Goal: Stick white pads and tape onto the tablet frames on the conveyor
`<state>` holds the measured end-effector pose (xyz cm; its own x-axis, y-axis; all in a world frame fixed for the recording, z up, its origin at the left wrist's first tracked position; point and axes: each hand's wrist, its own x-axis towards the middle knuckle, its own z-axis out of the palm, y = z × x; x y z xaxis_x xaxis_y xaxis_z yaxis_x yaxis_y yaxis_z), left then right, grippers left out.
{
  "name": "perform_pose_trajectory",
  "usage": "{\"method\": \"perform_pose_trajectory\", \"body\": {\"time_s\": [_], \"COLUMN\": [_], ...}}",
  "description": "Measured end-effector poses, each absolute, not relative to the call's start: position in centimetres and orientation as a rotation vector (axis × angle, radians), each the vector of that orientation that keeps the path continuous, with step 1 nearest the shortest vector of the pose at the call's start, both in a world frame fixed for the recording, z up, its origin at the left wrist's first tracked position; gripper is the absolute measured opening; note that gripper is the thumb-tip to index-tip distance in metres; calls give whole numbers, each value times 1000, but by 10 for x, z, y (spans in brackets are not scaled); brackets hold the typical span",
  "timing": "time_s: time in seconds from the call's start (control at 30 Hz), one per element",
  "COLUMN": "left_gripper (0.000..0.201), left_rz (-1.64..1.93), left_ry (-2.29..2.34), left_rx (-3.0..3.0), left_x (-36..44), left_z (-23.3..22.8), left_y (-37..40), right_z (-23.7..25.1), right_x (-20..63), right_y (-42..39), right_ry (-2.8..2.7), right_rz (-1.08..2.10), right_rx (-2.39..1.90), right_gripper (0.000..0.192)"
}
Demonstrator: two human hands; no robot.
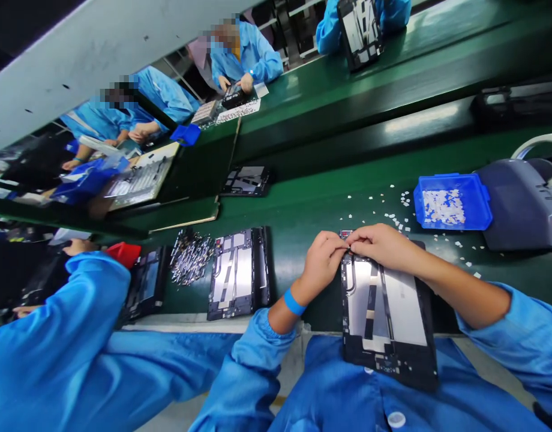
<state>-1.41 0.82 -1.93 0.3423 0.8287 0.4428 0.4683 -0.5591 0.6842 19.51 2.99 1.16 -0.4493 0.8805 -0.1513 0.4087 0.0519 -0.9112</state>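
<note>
A: Both hands are up at the far top edge of the opened tablet (pixel 388 312), fingertips meeting right at its corner

B: The left hand (pixel 320 259)?

A: Fingers curled in tight, thumb and forefinger pinched together on something tiny at the tablet's top rim. What exactly sits between them, I cannot tell, it's too small. A blue wristband (pixel 294 302) sits just below that hand

B: And the right hand (pixel 380 245)?

A: Knuckles up, fingers bent down and closed, tips pressed onto the same corner, touching the left fingertips

B: Where does the tablet lie?

A: Directly under and behind the fingers, its inner metal plates facing up, the near end hanging over the green table (pixel 303 216) edge against the blue coat

B: Around the fingers?

A: Beyond the right fingertips, small white bits (pixel 395 219) are scattered on the green, and further right a blue tray (pixel 452 203) holds more of them, with a grey machine (pixel 523 204) just beside it. Well left of the left fingers lies a second opened tablet (pixel 237 273), then a heap of metal parts (pixel 190 257). A neighbour's blue sleeve (pixel 64 336) fills the near left
</note>
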Motion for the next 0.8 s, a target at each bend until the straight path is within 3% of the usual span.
{"method": "perform_pose_trajectory", "body": {"time_s": [0.27,0.4,0.6,0.8], "left_gripper": [19,11,9,15], "left_rz": [909,896,900,870], "left_ry": [1344,1427,1502,1418], "left_rx": [1581,1565,2021,2445], "left_x": [-4,-1,-1,-4], "left_z": [-10,-5,3,9], "left_y": [-16,-20,-21,-26], "right_z": [15,16,10,10], "right_x": [191,187,186,192], "right_y": [19,12,-1,-4], "right_ry": [-1708,-1789,-1968,-2042], "right_rz": [1355,1196,805,748], "right_rx": [-1437,-1451,-1332,-1279], "right_gripper": [11,10,20,22]}}
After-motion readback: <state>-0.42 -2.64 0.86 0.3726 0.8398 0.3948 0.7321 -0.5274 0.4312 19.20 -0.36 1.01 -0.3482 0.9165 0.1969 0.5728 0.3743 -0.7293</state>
